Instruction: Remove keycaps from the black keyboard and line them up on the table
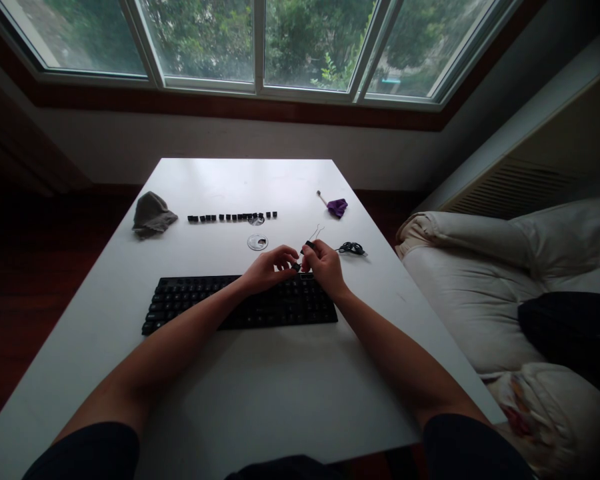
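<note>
A black keyboard (180,301) lies across the white table in front of me, with both hands over its upper right part. My left hand (269,269) pinches a small black keycap (296,267) between thumb and fingers. Close beside it, my right hand (325,265) is closed on the black handle of a wire keycap puller (309,245), whose two thin wire loops point up and away from me. My fingers partly cover both things. Beyond the keyboard, several black keycaps (235,217) stand in a row.
Two clear round pieces (257,242) lie near the row. A crumpled grey cloth (153,215) is at the far left. To the right are a purple cloth (337,208), a thin stick with a dark tip (321,197) and a coiled black cable (351,248). A pale sofa (460,287) flanks the table.
</note>
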Demonstrator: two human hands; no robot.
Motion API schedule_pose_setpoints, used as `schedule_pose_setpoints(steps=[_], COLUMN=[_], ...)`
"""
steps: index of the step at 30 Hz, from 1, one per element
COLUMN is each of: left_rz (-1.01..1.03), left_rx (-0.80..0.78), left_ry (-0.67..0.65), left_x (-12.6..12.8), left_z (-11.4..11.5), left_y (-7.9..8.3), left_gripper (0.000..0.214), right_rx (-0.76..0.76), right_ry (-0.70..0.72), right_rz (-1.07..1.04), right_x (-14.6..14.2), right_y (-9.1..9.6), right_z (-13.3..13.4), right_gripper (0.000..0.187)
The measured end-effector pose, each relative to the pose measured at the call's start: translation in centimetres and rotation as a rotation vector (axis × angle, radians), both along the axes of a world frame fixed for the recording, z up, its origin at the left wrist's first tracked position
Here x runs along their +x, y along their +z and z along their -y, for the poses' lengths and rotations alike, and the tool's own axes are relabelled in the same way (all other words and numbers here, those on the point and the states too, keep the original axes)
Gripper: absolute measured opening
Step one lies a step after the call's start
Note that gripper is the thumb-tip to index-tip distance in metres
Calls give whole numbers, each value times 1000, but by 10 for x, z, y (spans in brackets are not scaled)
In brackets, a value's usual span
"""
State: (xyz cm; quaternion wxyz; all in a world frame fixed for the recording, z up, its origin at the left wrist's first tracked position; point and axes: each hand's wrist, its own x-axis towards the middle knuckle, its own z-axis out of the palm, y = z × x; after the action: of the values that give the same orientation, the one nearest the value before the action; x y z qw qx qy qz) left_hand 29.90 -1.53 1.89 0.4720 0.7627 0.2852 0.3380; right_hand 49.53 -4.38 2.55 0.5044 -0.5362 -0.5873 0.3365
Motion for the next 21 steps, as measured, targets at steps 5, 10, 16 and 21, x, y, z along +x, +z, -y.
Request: schedule_pose_setpoints(steps=[5,10,16,21], left_rz=[-40,-77,-3,19], left_rx=[117,276,352,320], left_ry=[5,34,31,-9], left_x=[0,-1,-1,-2], left_z=[2,2,-3,-4], left_y=[5,5,-1,1], left_gripper=[21,18,18,20], right_rx=[-53,-135,-120,-247], right_ry=[30,52,48,126], right_rz=[-87,-196,-152,-160], right_x=[0,0,1,0], right_y=[-4,-10,-9,-12], right_z=[-3,-8,-6,-8], right_gripper=[37,40,37,37])
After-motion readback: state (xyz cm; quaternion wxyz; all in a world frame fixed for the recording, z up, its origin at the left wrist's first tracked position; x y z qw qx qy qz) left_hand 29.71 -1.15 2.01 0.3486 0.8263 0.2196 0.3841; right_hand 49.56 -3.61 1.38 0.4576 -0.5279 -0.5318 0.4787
